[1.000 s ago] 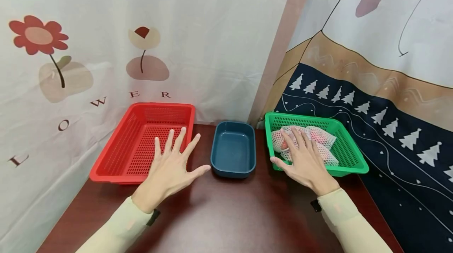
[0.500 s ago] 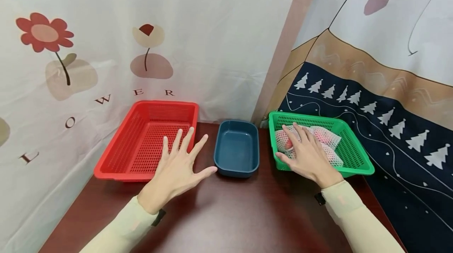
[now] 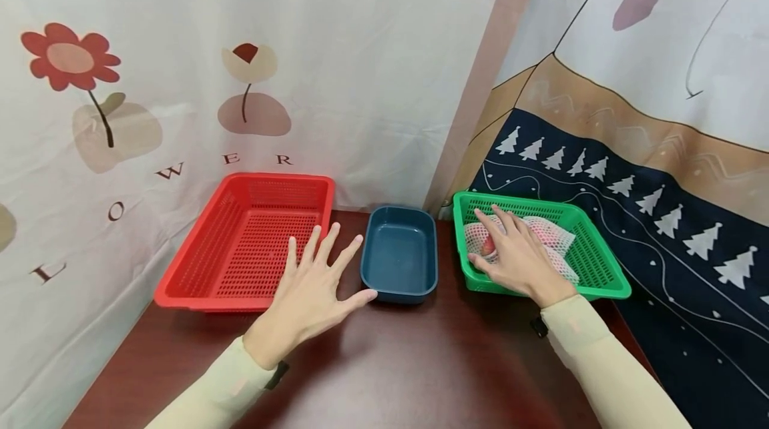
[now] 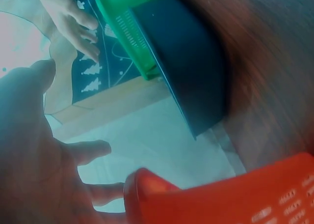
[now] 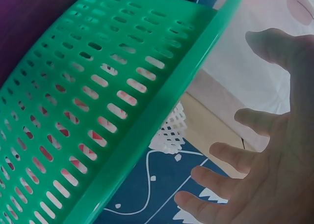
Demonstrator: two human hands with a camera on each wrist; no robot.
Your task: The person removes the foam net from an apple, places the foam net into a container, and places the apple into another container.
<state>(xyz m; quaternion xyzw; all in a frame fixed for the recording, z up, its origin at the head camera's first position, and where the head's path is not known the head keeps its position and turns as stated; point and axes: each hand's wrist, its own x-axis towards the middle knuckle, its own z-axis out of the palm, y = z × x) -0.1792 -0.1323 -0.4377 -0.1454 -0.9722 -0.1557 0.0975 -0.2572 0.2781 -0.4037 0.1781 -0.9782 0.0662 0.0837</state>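
Looking down from the head view, we saw our left hand (image 3: 312,295) held palm down with the fingers spread wide and nearly straight, gripping nothing. It hung above the table (image 3: 420,369), its fingertips over the near right corner of the red basket (image 3: 261,249) and its thumb tip overlapping the near left corner of the blue dish (image 3: 399,255). From the left wrist view, the red rim hid some of our fingertips, so we could not tell whether they touched it.

Our right hand (image 3: 521,261) hung over the left part of the green basket (image 3: 595,259), its fingers spread and slightly bent, likewise without a grip. From the right wrist view, we could see the hand just beside the green rim and apart from it.

Under our right hand, inside the green basket, lay the netted things (image 3: 551,234), reddish-pink and wrapped in white mesh; our hand covered part of them, so we could not count them surely. Some of their red and white showed through the basket's slots.

The blue dish stood between the two baskets, near the red one. Both our sleeves (image 3: 607,362) were pale. Behind the table hung a white curtain (image 3: 372,82) printed with flowers and letters, and on the right a navy cloth (image 3: 709,292) with white trees.
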